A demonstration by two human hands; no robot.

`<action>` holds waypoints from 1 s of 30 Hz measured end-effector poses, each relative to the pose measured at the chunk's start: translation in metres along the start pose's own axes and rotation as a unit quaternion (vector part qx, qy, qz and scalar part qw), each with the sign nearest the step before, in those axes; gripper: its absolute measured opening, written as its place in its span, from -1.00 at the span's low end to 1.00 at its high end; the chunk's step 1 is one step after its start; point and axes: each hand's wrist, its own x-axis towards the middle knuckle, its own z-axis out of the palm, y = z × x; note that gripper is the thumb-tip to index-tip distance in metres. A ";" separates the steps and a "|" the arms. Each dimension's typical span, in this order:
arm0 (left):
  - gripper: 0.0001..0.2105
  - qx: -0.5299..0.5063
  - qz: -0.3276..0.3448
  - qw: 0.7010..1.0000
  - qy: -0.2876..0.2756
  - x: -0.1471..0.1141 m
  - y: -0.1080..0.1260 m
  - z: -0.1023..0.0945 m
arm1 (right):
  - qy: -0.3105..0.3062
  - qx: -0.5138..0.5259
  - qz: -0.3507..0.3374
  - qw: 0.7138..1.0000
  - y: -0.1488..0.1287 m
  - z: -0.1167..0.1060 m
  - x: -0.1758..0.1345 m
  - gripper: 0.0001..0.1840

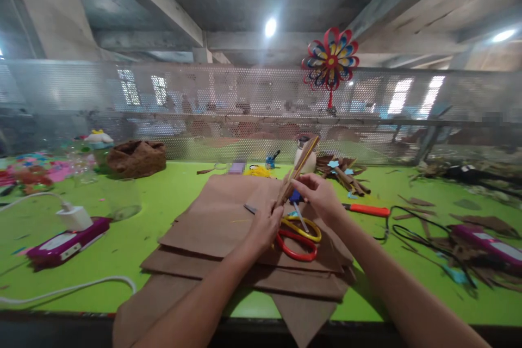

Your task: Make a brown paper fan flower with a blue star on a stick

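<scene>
My left hand (265, 225) is closed around the lower end of a narrow bundle of folded brown paper (302, 164), which slants up to the right. The fingers of my right hand (322, 196) pinch its right side, partly hidden by the bundle. Below the hands, scissors with one yellow and one red handle (299, 256) lie on a stack of brown paper sheets (199, 231), and a blade tip shows left of my left hand. Between my hands is a blue object (296, 196) with a pale stick, its kind unclear.
An orange-handled tool (369, 210) with a black cable lies to the right, near paper scraps (420, 215). Rolled brown pieces (354, 182) and a pale bottle (309, 160) stand behind. Leftward are a purple power strip (69, 242), a clear cup (124, 201) and a brown cloth bundle (136, 159).
</scene>
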 end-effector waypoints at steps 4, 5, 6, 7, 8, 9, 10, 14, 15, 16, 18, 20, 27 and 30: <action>-0.83 0.177 0.112 0.978 -0.006 0.000 -0.002 -0.003 | 0.039 0.102 0.073 0.991 -0.006 0.002 -0.001 -0.65; -0.82 0.196 0.115 0.974 -0.009 -0.001 -0.002 -0.004 | 0.043 0.129 0.091 0.987 -0.007 0.003 -0.002 -0.65; -0.81 0.207 0.114 0.972 -0.014 -0.001 -0.003 -0.004 | 0.044 0.154 0.106 0.981 -0.007 0.003 -0.002 -0.66; -0.81 0.213 0.113 0.970 -0.018 -0.001 -0.003 -0.004 | 0.043 0.175 0.119 0.976 -0.008 0.003 -0.002 -0.67; -0.81 0.215 0.115 0.970 -0.021 -0.001 -0.003 -0.004 | 0.041 0.191 0.132 0.972 -0.008 0.004 -0.002 -0.68; -0.81 0.214 0.117 0.970 -0.022 -0.001 -0.004 -0.004 | 0.041 0.203 0.143 0.968 -0.009 0.004 -0.003 -0.69; -0.81 0.212 0.119 0.970 -0.022 -0.001 -0.004 -0.004 | 0.043 0.210 0.153 0.965 -0.010 0.004 -0.003 -0.70; -0.81 0.192 0.109 0.975 -0.015 -0.003 -0.001 -0.003 | 0.062 0.207 0.169 0.962 -0.013 0.006 -0.004 -0.72; -0.81 0.187 0.103 0.977 -0.012 -0.004 0.000 -0.003 | 0.065 0.204 0.167 0.962 -0.013 0.007 -0.004 -0.72; -0.80 0.183 0.100 0.978 -0.011 -0.005 0.001 -0.003 | 0.067 0.201 0.164 0.963 -0.013 0.008 -0.004 -0.73; -0.76 0.189 0.097 0.977 -0.016 -0.006 0.004 -0.003 | 0.069 0.203 0.157 0.964 -0.011 0.009 -0.004 -0.74; -0.71 0.220 0.094 0.971 -0.023 -0.007 0.006 -0.004 | 0.068 0.209 0.151 0.964 -0.008 0.010 -0.003 -0.74; -0.64 0.293 0.111 0.949 -0.017 -0.004 0.003 -0.004 | 0.057 0.211 0.141 0.966 -0.006 0.011 -0.003 -0.72; -0.63 0.298 0.118 0.947 -0.014 -0.004 0.002 -0.004 | 0.046 0.217 0.137 0.965 -0.006 0.010 -0.003 -0.70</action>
